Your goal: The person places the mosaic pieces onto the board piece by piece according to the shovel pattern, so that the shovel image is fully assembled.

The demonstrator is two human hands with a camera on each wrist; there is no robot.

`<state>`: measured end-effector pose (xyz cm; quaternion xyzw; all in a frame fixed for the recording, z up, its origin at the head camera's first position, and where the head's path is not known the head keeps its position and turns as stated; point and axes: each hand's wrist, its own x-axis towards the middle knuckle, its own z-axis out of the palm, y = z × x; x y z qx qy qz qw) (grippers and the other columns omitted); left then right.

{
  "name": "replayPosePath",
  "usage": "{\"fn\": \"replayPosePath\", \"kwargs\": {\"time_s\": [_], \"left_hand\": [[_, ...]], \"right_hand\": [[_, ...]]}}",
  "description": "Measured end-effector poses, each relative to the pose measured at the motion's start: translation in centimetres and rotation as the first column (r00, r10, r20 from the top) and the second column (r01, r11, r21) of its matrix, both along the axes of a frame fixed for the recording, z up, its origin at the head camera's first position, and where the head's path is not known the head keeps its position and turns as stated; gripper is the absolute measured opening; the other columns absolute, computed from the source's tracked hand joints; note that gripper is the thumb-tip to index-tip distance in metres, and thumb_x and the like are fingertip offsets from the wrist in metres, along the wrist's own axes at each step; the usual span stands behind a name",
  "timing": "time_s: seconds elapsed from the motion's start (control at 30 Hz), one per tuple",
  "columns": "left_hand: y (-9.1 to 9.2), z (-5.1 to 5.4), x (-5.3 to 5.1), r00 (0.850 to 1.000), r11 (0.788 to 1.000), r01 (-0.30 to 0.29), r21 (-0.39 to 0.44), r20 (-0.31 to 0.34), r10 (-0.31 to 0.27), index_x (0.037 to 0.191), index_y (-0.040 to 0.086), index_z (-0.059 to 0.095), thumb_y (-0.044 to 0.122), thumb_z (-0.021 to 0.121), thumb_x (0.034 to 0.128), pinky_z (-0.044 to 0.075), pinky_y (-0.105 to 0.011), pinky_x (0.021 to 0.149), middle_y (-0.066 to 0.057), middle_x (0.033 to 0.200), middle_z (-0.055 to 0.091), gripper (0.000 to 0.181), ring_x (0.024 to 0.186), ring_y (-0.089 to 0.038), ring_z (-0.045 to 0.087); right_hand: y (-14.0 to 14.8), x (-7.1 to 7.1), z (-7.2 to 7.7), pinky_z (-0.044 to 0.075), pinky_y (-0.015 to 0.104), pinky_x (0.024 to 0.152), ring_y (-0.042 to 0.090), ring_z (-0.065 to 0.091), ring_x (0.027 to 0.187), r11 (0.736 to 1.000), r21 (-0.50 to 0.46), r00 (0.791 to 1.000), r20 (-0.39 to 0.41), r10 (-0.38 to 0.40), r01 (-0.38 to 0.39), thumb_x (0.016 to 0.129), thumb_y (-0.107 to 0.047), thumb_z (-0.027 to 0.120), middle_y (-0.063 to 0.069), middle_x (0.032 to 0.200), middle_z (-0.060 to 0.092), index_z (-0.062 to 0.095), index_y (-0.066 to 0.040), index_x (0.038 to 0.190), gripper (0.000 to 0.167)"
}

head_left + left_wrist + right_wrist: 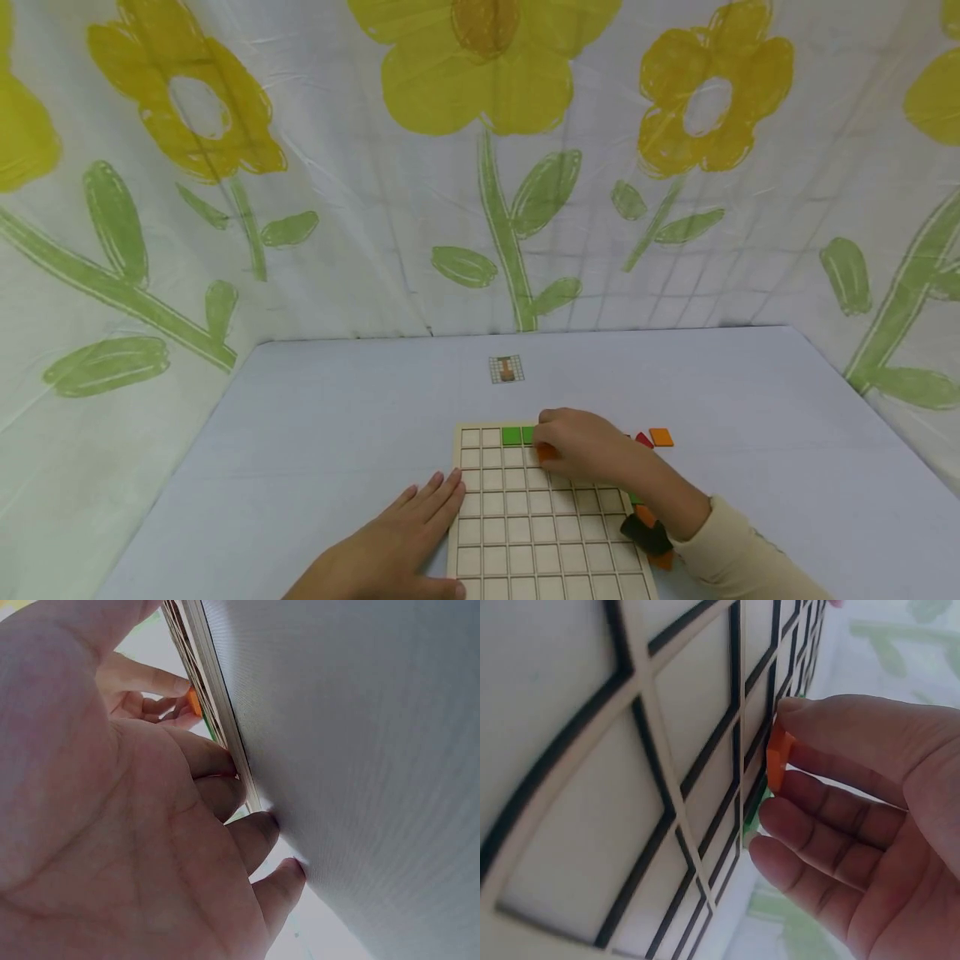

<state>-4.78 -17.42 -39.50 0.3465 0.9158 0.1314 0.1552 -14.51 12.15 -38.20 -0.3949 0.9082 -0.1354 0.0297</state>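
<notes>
Flowered cloth (337, 208) is hung across the top and both sides of the frame; pale table (337, 417) is seen below. At lower centre-left, the left hand (397, 533) is laid with fingers extended, nothing gripped; the left edge of the board (517, 504) is touched by its fingertips and thumb. In the left wrist view, some fingertips are seen set against that edge, others on the table. Board is gridded, placed lower centre, cut off by the bottom of the frame. Above it, a small printed card (506, 369) is laid flat. Two green tiles (512, 436) are seated side by side in the board's top row, the second partly covered. Just right of and below them, an orange tile (547, 452) is pinched between thumb and fingers of the right hand (588, 446); contact with the board can't be told. Hands are kept well apart. Right of the board, a red tile (643, 439) and a loose orange tile (661, 437) are seen; lower right, a dark object (647, 535), unclear, beside the sleeve (735, 542).
</notes>
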Motion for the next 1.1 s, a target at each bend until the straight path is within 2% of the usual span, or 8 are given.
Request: {"fn": "replayPosePath", "kwargs": {"time_s": [0.27,0.43,0.7,1.1], "left_hand": [[0.2,0.0,0.0,0.999,1.0,-0.022,-0.004,0.031,0.022,0.159,0.003,0.022,0.077,0.051,0.0875,0.023,-0.053,0.117,-0.009,0.166,0.017,0.107,0.151,-0.031,0.016],[0.2,0.0,0.0,0.999,1.0,-0.016,-0.003,0.029,0.016,0.159,0.002,0.022,0.077,0.051,0.0878,0.023,-0.054,0.116,-0.01,0.166,0.017,0.107,0.151,-0.031,0.016],[0.1,0.0,0.0,0.999,1.0,-0.014,-0.006,0.029,0.014,0.159,0.002,0.021,0.077,0.05,0.0879,0.023,-0.054,0.117,-0.01,0.166,0.016,0.107,0.151,-0.032,0.016],[0.3,0.0,-0.1,0.998,1.0,-0.027,-0.01,0.052,0.027,0.159,0.003,0.022,0.077,0.052,0.0873,0.022,-0.054,0.117,-0.009,0.166,0.016,0.107,0.151,-0.03,0.015]], "right_hand": [[-1.0,-0.1,-0.2,0.044,0.023,0.06,0.008,0.045,0.068,1.0,0.003,1.0,-0.02,0.006,-0.006,0.084,-0.011,0.079,-0.008,0.079,0.054,0.068,-0.015,0.082,0.012],[-1.2,-0.2,-0.4,0.047,0.024,0.064,0.007,0.049,0.072,1.0,0.002,1.0,-0.015,0.004,-0.004,0.085,-0.015,0.08,-0.007,0.084,0.057,0.071,-0.016,0.088,0.009],[-1.3,-0.2,-0.6,0.046,0.024,0.063,0.007,0.048,0.071,0.999,-0.039,1.0,-0.005,0.011,-0.012,0.084,-0.011,0.082,-0.007,0.084,0.056,0.07,-0.015,0.087,0.013],[-1.3,0.2,-0.5,0.047,0.025,0.064,0.009,0.05,0.072,0.999,-0.025,0.999,0.02,-0.036,0.036,0.084,-0.013,0.082,-0.007,0.083,0.057,0.069,-0.015,0.087,0.014]]}}
